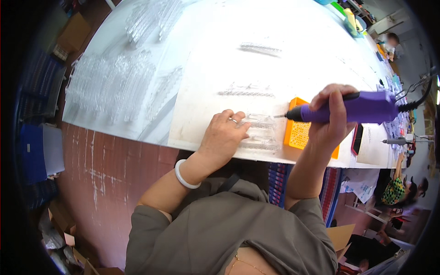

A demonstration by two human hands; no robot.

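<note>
My right hand (331, 112) is wrapped around a purple electric screwdriver (373, 107), held level with its dark nose and thin bit pointing left. The bit's tip is over the right end of a clear plastic strip (262, 124) with raised parts. On that strip's left end my left hand (224, 137) presses with bent fingers; the fingertips partly cover it. Another clear strip (259, 145) lies just nearer me, close to the table's front edge. Farther off are a third clear strip (247, 93) and a fourth piece (261, 48).
An orange perforated basket (300, 133) stands beneath the screwdriver, with a red-edged dark phone (358, 139) to its right. Clear plastic pieces (110, 87) are piled at the left of the white table (206, 55). Another screwdriver (395, 141) hangs at far right, where other people sit.
</note>
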